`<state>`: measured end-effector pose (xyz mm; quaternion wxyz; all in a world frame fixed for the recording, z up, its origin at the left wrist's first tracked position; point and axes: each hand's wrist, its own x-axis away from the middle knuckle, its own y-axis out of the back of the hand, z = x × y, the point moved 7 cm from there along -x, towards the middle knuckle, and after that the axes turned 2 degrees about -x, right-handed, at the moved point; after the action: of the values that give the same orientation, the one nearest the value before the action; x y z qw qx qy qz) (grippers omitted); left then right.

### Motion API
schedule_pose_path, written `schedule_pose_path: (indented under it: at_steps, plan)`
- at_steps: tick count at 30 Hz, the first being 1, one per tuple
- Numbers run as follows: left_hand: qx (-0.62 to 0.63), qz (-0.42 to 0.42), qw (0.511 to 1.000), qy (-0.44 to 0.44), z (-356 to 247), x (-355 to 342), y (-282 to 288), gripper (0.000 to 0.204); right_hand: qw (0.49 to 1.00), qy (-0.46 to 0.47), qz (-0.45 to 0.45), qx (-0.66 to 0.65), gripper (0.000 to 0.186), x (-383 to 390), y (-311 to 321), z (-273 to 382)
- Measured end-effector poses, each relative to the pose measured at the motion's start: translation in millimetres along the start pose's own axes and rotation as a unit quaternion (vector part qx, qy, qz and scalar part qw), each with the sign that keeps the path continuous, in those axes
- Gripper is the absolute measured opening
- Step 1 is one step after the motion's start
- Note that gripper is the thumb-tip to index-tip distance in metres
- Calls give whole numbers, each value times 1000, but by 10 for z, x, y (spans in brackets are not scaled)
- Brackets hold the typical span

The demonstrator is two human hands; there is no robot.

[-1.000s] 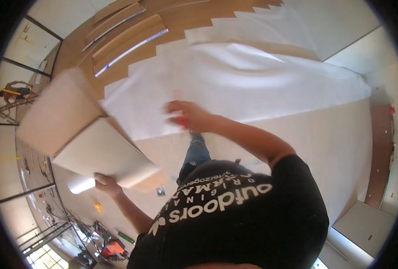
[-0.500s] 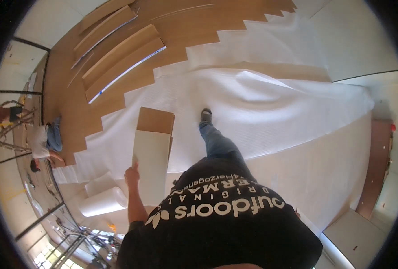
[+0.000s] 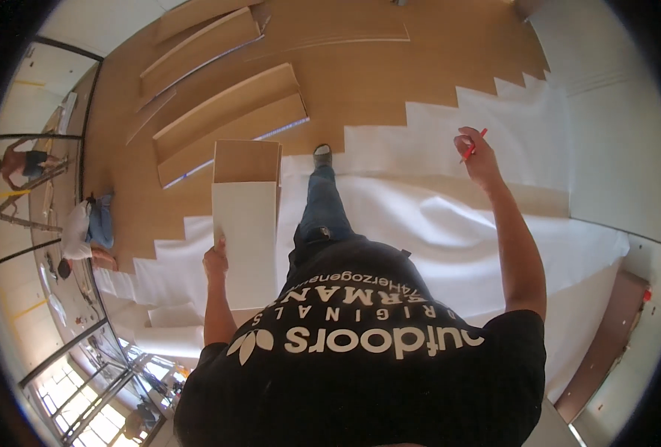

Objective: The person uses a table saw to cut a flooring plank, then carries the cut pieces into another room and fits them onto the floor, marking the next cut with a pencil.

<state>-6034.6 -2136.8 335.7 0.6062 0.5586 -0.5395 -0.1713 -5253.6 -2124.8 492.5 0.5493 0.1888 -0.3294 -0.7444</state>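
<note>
My left hand (image 3: pixel 216 257) is closed on the left edge of a small stack of floorboards, carried upright against my left side. A pale board face (image 3: pixel 245 231) is uppermost; brown wood-coloured board (image 3: pixel 246 161) shows past its far end. How many boards there are I cannot tell. My right hand (image 3: pixel 478 158) is stretched out ahead to the right, its fingers closed round a slim red pencil (image 3: pixel 484 133). Under me lies white ribbed underlay (image 3: pixel 397 205), meeting the brown laid floor (image 3: pixel 360 82) along a stepped edge. One foot (image 3: pixel 322 155) stands near that edge.
Long open cartons (image 3: pixel 230 115) lie on the brown floor ahead left. A white roll (image 3: pixel 168 340) is at the lower left. Beyond a framed glass wall, one person (image 3: pixel 26 165) is by a stepladder and another (image 3: pixel 84 227) is low down. A brown panel (image 3: pixel 606 343) leans at the right.
I have moved forward toward the stepped floor edge, carrying the boards along. My right arm has come into view, reaching ahead with the red pencil.
</note>
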Motion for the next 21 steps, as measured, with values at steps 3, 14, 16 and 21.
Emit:
schedule_pose_path:
  at_steps: [3,14,16,21]
  plan:
    - [-93,-36,993,-68,-316,-1303,169,78,1000,20,-15,-11,34,-868,-287,-2]
    - [-5,18,983,-185,-5010,-4061,-187,51,839,-532,55,100,32,1729,-355,-2642]
    - [-20,-19,984,-178,-5808,-4377,571,67,654,-736,-45,-170,37,1632,-871,-2129]
    - [55,-94,934,-341,-7959,-4175,895,73,702,-672,-95,-216,46,678,-558,-2647]
